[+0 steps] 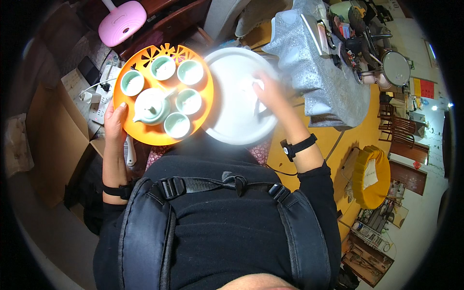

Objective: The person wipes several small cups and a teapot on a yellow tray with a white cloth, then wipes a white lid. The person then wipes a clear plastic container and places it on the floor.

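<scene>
My left hand (115, 121) grips the left edge of a round orange tray (207, 96), its thumb over the rim. On the tray stand a pale green teapot (151, 106) with a lid, spout to the lower left, and several matching cups (132, 83) around it. The cups look upright, and glare hides what is in them. A round white tabletop (227, 116) lies to the right, partly covered by the tray. Over it, my right hand (269, 92) is closed on a crumpled white cloth (258, 83), which is partly washed out by the light.
A power strip (102, 99) with plugs lies left of the tray. A pink plastic thing (123, 24) is at the far left. A table with a grey patterned cloth (319, 72) stands to the right, near a mirror (396, 67). A yellow-covered round stool (372, 176) is farther right.
</scene>
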`<state>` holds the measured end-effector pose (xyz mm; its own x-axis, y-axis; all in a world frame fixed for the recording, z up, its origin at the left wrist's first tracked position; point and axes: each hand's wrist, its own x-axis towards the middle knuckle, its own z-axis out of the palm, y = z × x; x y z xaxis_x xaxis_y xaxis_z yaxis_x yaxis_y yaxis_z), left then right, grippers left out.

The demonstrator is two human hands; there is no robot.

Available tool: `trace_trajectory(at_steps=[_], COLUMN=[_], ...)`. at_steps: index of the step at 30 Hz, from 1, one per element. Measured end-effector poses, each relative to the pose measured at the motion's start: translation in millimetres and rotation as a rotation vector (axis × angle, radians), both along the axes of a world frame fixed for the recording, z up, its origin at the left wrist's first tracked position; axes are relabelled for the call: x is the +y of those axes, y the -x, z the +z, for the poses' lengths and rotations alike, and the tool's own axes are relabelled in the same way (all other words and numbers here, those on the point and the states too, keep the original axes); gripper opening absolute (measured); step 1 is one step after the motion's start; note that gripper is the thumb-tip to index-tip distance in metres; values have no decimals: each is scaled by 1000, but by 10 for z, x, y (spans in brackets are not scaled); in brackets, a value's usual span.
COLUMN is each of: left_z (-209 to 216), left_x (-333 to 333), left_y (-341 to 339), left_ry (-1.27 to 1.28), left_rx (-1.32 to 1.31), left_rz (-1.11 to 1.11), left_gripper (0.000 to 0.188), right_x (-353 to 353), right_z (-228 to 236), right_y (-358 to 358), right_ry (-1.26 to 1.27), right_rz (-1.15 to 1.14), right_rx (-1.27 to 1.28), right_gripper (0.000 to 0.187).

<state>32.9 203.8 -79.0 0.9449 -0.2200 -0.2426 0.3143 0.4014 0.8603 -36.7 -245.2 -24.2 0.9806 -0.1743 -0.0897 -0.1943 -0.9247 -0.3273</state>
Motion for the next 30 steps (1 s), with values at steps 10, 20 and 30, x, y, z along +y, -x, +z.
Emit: trace_trajectory(at_steps=[10, 20, 30], left_z=[11, 17, 40], left_x=[-27, -37, -29], left_y=[-5, 8, 9], left_ry=[9, 0, -29], left_rx=[2, -15, -31], left_rz=[-3, -7, -14], left_gripper=[42, 42, 41], right_x=[-49, -111, -29], right_z=[-109, -274, -107], right_y=[-256, -220, 31], right_ry=[-48, -141, -219], right_rz=[-3, -160, -56], right_rx=[108, 15, 91], right_gripper=[54, 50, 52])
